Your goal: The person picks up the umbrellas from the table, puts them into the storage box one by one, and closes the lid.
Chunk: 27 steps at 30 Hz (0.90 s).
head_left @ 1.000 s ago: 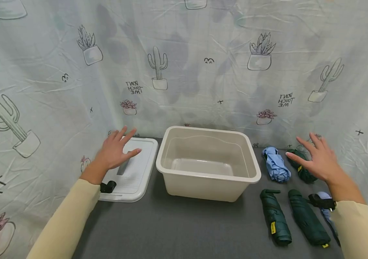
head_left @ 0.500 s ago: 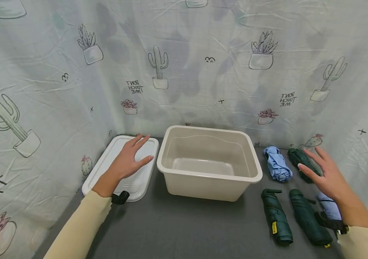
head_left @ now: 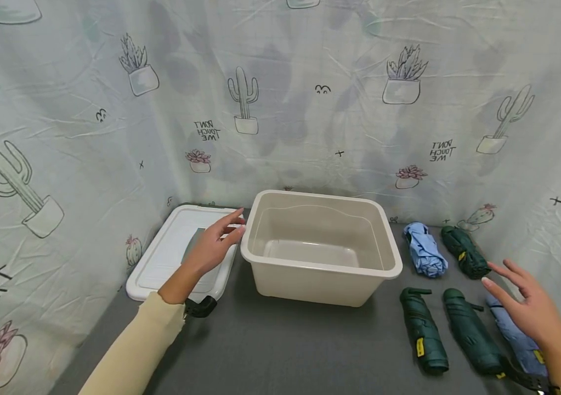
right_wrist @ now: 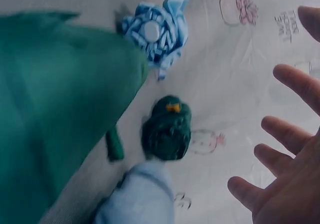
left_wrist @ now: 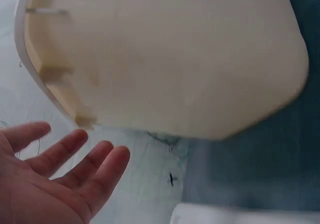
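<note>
My left hand (head_left: pixel 209 248) hovers over the white lid (head_left: pixel 169 258), fingertips right at the left rim of a beige plastic bin (head_left: pixel 305 285). In the left wrist view, that hand (left_wrist: pixel 65 179) has its fingers spread below the bin's side. Over on the right, my right hand (head_left: pixel 527 304) has loosely extended fingers above a folded blue umbrella (head_left: pixel 517 340), partly covering it. Its fingertips overlap the near end of a folded dark green umbrella (head_left: pixel 463 249) at the back. The right wrist view shows this hand (right_wrist: pixel 292 171) with fingers apart, holding nothing.
Two more dark green umbrellas (head_left: pixel 424 334) lie in front, one beside the other, and a crumpled blue one (head_left: pixel 425 249) lies behind them. Everything rests on a grey cloth surface (head_left: pixel 280 351). A cactus-print curtain (head_left: pixel 290 99) encloses the back and sides.
My left hand has moved right, from above the lid to the bin's rim. My right hand has shifted right and toward me, uncovering the back green umbrella.
</note>
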Tool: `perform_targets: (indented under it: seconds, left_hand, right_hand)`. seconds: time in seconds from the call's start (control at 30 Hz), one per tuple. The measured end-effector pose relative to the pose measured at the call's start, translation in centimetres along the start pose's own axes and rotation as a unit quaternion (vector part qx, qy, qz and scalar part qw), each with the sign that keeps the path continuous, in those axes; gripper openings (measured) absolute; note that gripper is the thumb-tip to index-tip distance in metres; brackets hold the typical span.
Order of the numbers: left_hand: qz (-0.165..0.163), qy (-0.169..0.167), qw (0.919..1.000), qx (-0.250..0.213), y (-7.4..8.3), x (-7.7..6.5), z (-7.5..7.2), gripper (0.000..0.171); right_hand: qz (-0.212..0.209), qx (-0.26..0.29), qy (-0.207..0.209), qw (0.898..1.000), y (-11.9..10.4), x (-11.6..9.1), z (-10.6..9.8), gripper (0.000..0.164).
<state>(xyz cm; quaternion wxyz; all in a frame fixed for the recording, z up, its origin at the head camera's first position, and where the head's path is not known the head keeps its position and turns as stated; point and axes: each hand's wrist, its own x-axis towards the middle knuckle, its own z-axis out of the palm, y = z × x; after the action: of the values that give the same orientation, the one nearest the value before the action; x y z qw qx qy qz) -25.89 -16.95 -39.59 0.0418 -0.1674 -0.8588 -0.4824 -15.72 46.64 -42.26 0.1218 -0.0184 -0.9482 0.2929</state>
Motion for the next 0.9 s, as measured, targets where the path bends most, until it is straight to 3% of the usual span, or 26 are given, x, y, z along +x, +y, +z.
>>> perform_targets:
  seconds: [0.3, 0.6, 0.9]
  left_hand:
    - [-0.072, -0.017, 0.9942, -0.079, 1.3, 1.0, 0.3, 0.064]
    - [-0.083, -0.043, 0.985, -0.145, 1.1, 1.8, -0.1, 0.059]
    - [-0.115, -0.072, 0.9629, -0.233, 1.0, 2.3, -0.6, 0.057]
  right_hand:
    - [0.068, -0.019, -0.022, 0.997, 3.4, -1.4, -0.3, 0.072]
    - [0.099, -0.053, -0.056, 0.992, 5.9, -1.7, -0.9, 0.074]
    - [0.109, -0.084, -0.08, 0.987, 7.3, -2.2, -1.0, 0.074]
